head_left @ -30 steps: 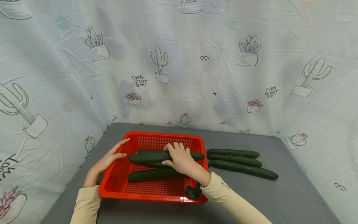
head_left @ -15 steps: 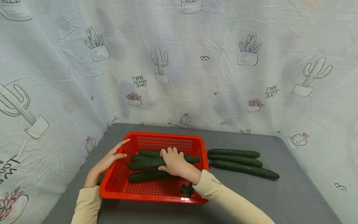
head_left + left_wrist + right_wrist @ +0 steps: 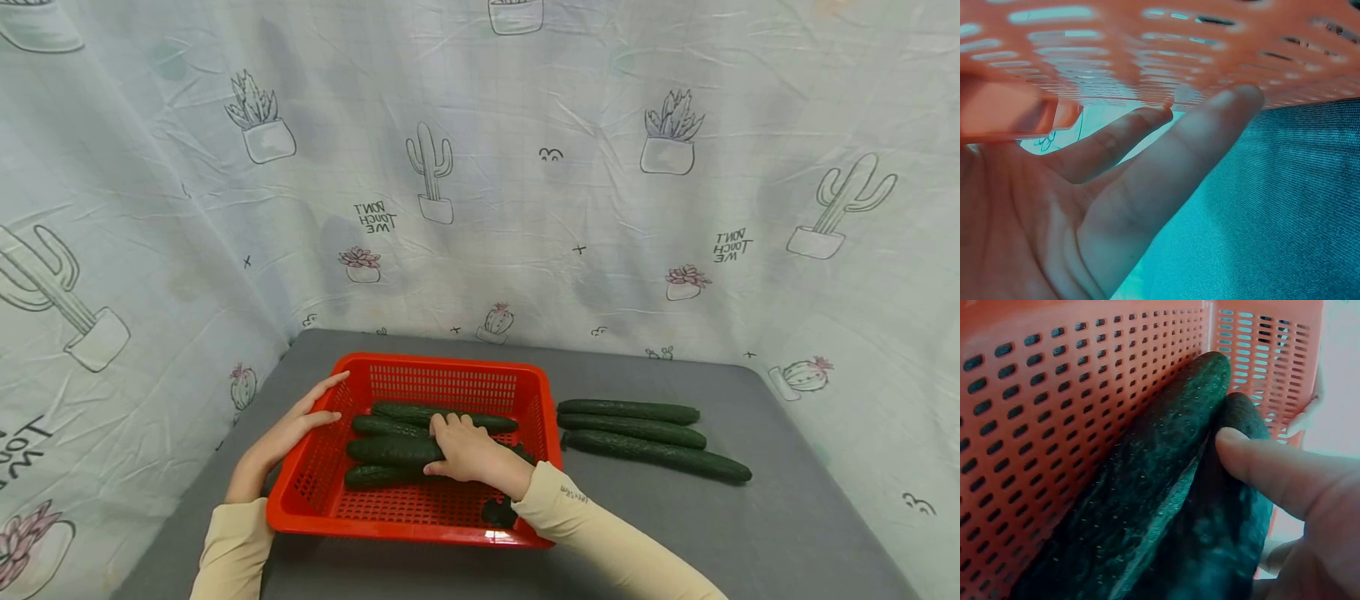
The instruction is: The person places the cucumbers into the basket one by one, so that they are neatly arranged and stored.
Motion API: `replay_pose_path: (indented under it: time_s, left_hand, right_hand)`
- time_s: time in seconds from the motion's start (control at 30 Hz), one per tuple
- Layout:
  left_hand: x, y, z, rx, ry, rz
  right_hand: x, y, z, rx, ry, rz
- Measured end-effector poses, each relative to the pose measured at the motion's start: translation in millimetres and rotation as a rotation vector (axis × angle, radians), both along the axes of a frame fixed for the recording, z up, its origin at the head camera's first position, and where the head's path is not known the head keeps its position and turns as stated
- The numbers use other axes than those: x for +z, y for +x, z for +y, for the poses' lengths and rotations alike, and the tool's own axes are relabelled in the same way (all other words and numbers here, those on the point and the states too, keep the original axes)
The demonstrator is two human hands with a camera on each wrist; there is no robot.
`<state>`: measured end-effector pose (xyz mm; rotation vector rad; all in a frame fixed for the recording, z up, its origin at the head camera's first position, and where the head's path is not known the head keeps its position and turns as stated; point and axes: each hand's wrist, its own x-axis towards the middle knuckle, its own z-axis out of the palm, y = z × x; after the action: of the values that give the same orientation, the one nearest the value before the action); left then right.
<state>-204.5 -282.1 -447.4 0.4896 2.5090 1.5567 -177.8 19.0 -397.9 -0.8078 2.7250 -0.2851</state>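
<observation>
My right hand [image 3: 468,450] grips a dark green cucumber [image 3: 390,451] inside the red plastic basket [image 3: 412,531]. In the right wrist view, the thumb lies along the held cucumber [image 3: 1210,531], with fingers on its far side. A second cucumber [image 3: 1141,469] lies right beside it, close to the basket wall. Further cucumbers rest in the basket: one at the back [image 3: 487,422], another [image 3: 386,426] in front of it, and a front one [image 3: 375,477] partly hidden. My left hand [image 3: 281,437] holds the basket's left rim; its straight fingers touch the outer wall [image 3: 1197,56] in the left wrist view.
Three cucumbers [image 3: 652,429] lie side by side on the grey table [image 3: 675,533], to the right of the basket. A small dark object [image 3: 498,512] shows under my right wrist. A curtain [image 3: 510,200] with cactus drawings hangs behind the table.
My right hand has lowered the cucumber and brought it nearer the basket's front side, uncovering the back cucumbers. The left hand stays on the rim.
</observation>
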Motion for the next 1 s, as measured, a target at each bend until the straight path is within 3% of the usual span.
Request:
replay_pose_path:
  time_s: [0.53,1.0]
  left_hand:
    - [2.0,1.8,1.8,-0.001,0.011,-0.011]
    - [1.5,1.5,1.0,-0.006,0.012,0.0]
  right_hand:
    - [0.6,2.1,5.1,0.134,-0.017,-0.066]
    - [-2.4,-5.1,9.4,0.118,-0.019,-0.015]
